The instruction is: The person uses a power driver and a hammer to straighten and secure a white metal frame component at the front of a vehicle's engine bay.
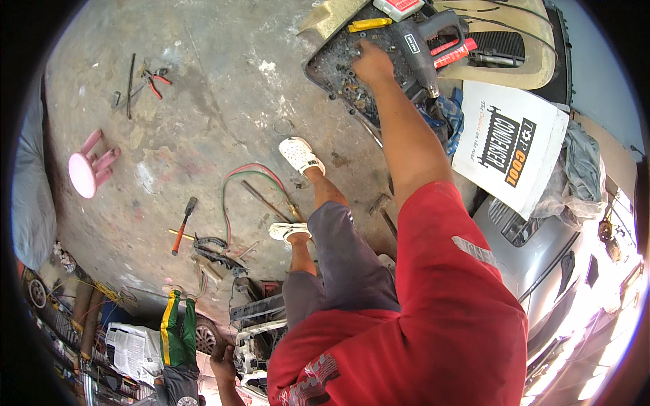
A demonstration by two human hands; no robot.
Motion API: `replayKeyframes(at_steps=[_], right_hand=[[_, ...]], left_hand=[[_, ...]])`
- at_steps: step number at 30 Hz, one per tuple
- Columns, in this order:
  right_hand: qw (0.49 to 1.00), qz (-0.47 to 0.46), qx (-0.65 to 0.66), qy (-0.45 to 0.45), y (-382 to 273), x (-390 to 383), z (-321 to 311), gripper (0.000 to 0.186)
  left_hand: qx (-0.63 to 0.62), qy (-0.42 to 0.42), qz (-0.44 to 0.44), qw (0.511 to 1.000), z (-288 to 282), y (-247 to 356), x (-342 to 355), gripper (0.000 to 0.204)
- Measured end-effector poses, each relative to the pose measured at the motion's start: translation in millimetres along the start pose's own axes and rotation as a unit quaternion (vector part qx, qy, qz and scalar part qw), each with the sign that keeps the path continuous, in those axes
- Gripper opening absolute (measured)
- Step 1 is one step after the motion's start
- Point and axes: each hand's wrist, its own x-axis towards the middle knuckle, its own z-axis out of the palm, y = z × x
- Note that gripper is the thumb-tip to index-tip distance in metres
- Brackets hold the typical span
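Note:
My right hand (374,64) reaches into a dark tray (325,57) at the top, its thumb and forefinger apart over loose bolts, nuts and washers (352,89). Right beside it, a black heat gun (414,51) lies with its nozzle toward me. A yellow-handled cutter (370,25) rests beyond my fingers, and a red tube (457,53) is to the right of the heat gun. Low at the left, my left hand (222,360) is raised with curled fingers. Whatever it may hold is too small or hidden to name.
On the concrete floor are a pink stool (82,174), red-handled pliers (154,84), a hammer (184,225) and red and green hoses (227,196). A white printed box panel (508,145) leans at the right by a silver car part. Another person in green trousers (177,325) is at lower left.

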Motion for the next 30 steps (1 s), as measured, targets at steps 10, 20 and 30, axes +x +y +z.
replayKeyframes(at_steps=[10, 20, 30], right_hand=[[0.999, -0.027, 0.024, 0.003, -3.8, 5.5, -0.6, 0.066], [0.994, 0.067, -0.073, -0.037, -14.0, 10.4, -3.3, 0.071], [0.991, 0.131, -0.015, 0.029, 40.8, 1.2, -8.2, 0.068]], left_hand=[[0.036, -0.005, 0.005, 0.999, -5.0, 4.9, 2.0, 0.015], [0.059, 0.009, 0.007, 0.998, -10.1, 8.0, 7.3, 0.019], [0.040, -0.010, 0.035, 0.999, -5.9, 11.4, 12.9, 0.015]])
